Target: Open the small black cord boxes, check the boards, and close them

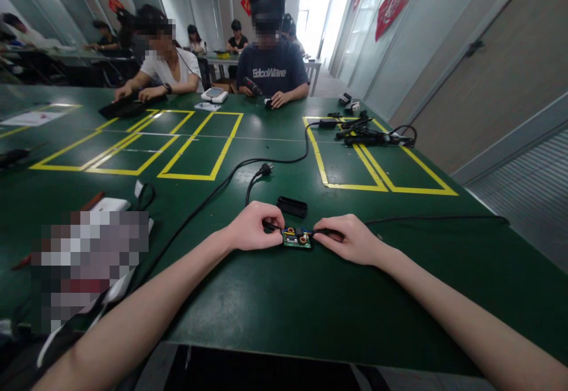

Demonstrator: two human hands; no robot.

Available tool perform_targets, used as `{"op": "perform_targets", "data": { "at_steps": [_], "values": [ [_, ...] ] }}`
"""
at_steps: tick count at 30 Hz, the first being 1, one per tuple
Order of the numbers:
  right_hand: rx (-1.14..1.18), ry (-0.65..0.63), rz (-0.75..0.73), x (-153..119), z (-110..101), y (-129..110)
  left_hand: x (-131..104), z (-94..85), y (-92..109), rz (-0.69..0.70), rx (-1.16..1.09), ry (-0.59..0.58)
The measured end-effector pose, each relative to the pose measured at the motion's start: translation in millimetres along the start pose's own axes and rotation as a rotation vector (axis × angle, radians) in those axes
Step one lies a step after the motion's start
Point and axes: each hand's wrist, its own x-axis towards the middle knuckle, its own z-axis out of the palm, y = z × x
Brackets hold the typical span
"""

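A small green circuit board (pixel 297 239) with copper coils lies on the green table (pixel 275 296), between my two hands. My left hand (pixel 252 226) pinches the black cable end at the board's left edge. My right hand (pixel 350 238) grips the black cable (pixel 435 219) that leaves the board's right side and runs off to the right. A black plastic casing (pixel 291 206) lies just behind the board. A black power cord with a plug (pixel 265 170) lies farther back.
Yellow tape boxes (pixel 202 145) mark the tabletop. A pile of black cables and adapters (pixel 368 135) sits at the back right. White objects (pixel 110 204) lie at my left. Two people sit across the table, hands on their own items (pixel 128 106).
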Motion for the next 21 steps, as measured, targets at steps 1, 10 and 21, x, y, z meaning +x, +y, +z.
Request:
{"op": "perform_targets", "data": {
  "at_steps": [1, 10, 21],
  "values": [
    [-0.004, -0.018, 0.009, 0.3, 0.2, 0.1, -0.1, 0.3, -0.7, -0.012, 0.004, -0.015],
    [-0.095, 0.005, 0.107, 4.3, 4.2, 5.8, 1.8, 2.9, -11.4, -0.018, 0.238, -0.005],
    [-0.097, 0.059, 0.148, 5.1, 4.6, 9.1, 4.0, 5.4, -16.9, -0.017, 0.262, 0.088]
  ]
}}
